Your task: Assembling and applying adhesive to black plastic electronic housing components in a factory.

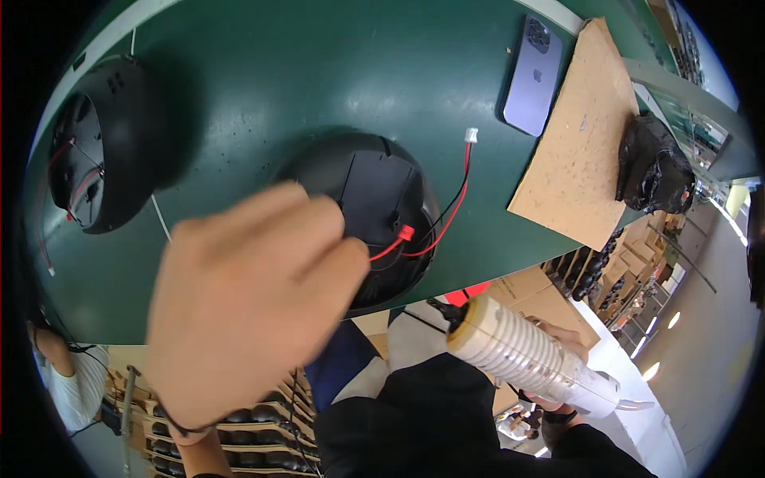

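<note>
The left hand [251, 291], blurred, curls over the left side of a black shell [378, 187] at the near edge of the desk [319, 72]; whether its grip is closed on anything, I cannot tell. Nearer and to the right, the right hand [570, 341] grips a white ribbed tool [526, 350].

Workshop interior, apparently a factory assembly area. Indicators: a green tabletop [311, 64] bearing wired black housings [382, 187], at centre and ten o'clock; tiered rows of dark rounded parts [267, 438] at seven; cardboard boxes [633, 259] at three; ceiling lamps [652, 371] at four; another person [80, 386] at eight.
</note>
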The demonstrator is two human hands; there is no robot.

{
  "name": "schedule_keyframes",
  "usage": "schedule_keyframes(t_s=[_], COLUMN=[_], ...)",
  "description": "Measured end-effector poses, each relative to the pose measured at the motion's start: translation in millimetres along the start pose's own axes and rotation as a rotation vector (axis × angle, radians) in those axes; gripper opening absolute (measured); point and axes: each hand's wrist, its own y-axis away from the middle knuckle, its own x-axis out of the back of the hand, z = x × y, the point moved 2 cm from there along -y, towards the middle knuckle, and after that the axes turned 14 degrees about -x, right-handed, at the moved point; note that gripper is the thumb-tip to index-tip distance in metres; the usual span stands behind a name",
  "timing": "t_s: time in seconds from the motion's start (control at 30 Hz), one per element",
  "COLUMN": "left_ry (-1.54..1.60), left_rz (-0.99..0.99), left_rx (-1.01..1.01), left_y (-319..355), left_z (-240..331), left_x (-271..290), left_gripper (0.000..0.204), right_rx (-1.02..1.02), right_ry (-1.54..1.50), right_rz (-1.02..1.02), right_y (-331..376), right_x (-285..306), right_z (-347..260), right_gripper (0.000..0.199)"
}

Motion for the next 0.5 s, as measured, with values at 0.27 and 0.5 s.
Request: schedule_keyframes(t_s=[0.27, 0.5], left_ry=[0.687, 0.812], left_rz=[0.258, 0.309], left_rx=[0.004, 0.066], left_y=[15, 17], left_z=[-64, -63], left_x=[-9, -24], left_gripper=[0.013, 0.017], right_rx=[0.214, 0.208], right_ry=[0.167, 0.383], right_rz=[-0.025, 0.017], right_y=[-35, -53], right_x=[-34, -48], right_z=[-22, -29], right_gripper=[0.029, 0.026])
